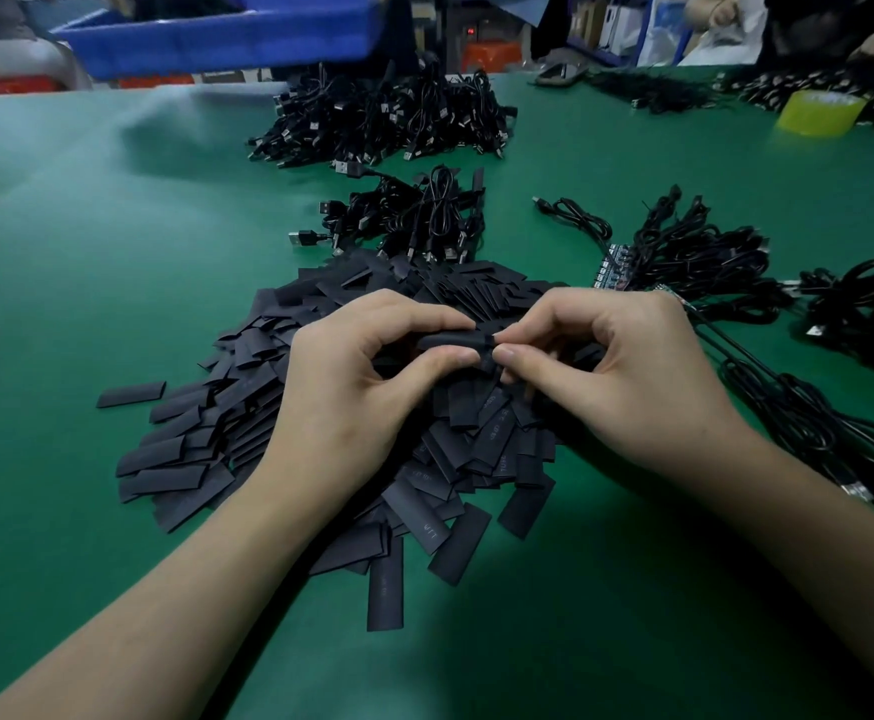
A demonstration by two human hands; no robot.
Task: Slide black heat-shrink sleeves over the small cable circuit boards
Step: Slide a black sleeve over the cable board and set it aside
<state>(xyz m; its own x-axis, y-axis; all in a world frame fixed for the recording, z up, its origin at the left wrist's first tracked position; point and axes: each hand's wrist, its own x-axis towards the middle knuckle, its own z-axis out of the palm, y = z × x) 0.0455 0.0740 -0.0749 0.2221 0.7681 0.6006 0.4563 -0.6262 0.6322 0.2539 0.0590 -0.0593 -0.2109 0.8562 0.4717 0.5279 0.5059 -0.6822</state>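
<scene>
A black heat-shrink sleeve [453,339] is held level above a large pile of flat black sleeves [320,433] on the green table. My left hand [367,376] pinches the sleeve between thumb and forefinger. My right hand [616,366] pinches at the sleeve's right end, where a small black part meets it. What sits inside the sleeve is hidden by my fingers. A thin black cable [767,371] runs from my right hand toward the right. A bundle of cables with small circuit boards [614,267] lies just behind my right hand.
Heaps of black USB cables lie behind the pile [414,215] and farther back [388,122]. More cable coils sit at the right [871,309]. A yellow tape roll [822,112] and a blue bin [227,33] stand at the back. Another person sits at the far right.
</scene>
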